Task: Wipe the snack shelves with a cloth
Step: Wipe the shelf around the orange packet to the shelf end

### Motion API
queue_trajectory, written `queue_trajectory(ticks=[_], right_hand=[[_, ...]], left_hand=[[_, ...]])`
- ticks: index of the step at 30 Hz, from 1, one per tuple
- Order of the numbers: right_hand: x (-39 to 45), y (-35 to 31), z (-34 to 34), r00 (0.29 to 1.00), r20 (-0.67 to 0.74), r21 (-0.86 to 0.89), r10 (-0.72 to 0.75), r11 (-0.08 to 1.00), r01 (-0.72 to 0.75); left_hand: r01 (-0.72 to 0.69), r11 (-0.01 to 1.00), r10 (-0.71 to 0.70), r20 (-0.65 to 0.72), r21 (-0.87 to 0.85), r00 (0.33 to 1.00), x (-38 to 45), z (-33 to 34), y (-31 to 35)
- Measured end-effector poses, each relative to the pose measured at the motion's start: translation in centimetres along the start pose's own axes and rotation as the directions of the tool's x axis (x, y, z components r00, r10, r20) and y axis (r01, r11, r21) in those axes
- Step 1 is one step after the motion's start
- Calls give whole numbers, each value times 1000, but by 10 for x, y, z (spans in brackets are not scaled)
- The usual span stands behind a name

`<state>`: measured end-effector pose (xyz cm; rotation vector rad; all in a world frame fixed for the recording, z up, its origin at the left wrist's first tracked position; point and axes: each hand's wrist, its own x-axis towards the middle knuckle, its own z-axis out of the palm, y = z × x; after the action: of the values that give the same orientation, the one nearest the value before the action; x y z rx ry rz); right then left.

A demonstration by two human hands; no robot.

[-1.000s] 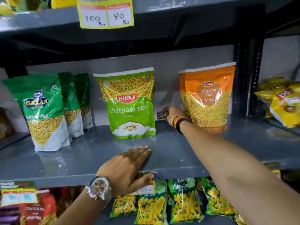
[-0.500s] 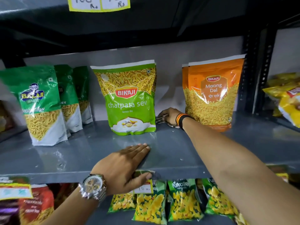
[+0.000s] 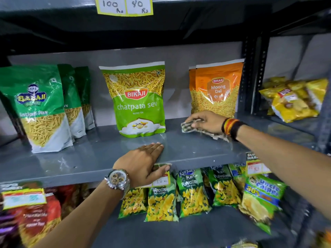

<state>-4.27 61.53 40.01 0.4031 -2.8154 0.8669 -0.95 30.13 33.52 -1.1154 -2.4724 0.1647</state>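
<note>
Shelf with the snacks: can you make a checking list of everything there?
Surface: grey shelf, glossy, bare at the front.
Job's things: checked cloth pressed on the shelf before the Moong Dal bag.
Clutter: chatpata sev bag and green sev bags upright; puffcorn packs below.
Grippers: right hand holds the cloth; left hand flat on the shelf edge.
Cables: nothing seen.
Surroundings: price tags above; yellow packs at right.

Right hand dragged cloth forward, rightward.
</note>
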Motion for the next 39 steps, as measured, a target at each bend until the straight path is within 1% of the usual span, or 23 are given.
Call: queue_trajectory(ticks=[3,5,9,10,12,13,14,16,18,21,23,28,32,33,36,39], right_hand=[[10,5,23,994,-65,-56,84,995,-88],[2,-5,32,994,-70,-66,86,994,-90],[-54,-40,38,998,47,-67,-42,997,45],[-72,-45,36,995,88,-63,-47,997,52],[-105,-48,24,988,153,-41,-10,999,16],[-117,-46,15,990,142,-28,19,1000,-15],[-128,-41,4,994,96,-17,44,999,-43],[-141,-25,-21,994,-52,-7,100,995,-100],[-146,-11,-42,972,-174,3,157,987,-158],[-136,5,-59,945,-253,11,207,977,-211],[-122,9,-62,942,-258,-11,213,975,-224],[-74,11,-54,976,-187,-80,113,988,-129],[-49,38,-47,994,-101,-110,40,993,-51],[-46,45,-45,996,-84,-108,26,993,-35],[-39,69,-38,997,-63,-21,-35,999,34],[-37,81,-35,997,-49,15,-57,998,58]], left_hand=[[-5,1000,5,3,-5,1000,-1,-1,2],[-5,1000,5,0,-11,1000,-2,-2,3],[-20,999,19,-14,-26,1000,-3,-3,2],[-16,1000,15,-8,-26,1000,-4,-3,3],[-4,999,5,10,-41,1000,-3,-3,3],[-3,999,4,15,-52,1000,-3,-4,2],[-3,998,4,16,-61,1000,-3,-4,1],[4,997,-2,26,-74,1000,-4,-6,1],[26,996,-23,39,-80,999,-3,-9,5],[85,993,-83,26,-80,996,4,-13,14],[119,989,-119,11,-90,993,15,-15,26],[144,985,-142,23,-95,990,55,-12,77],[212,973,-208,52,-95,977,72,-6,102],[226,970,-221,57,-89,974,72,-5,103],[235,968,-233,36,-85,972,71,-1,104],[237,968,-237,8,-76,971,72,0,107]])
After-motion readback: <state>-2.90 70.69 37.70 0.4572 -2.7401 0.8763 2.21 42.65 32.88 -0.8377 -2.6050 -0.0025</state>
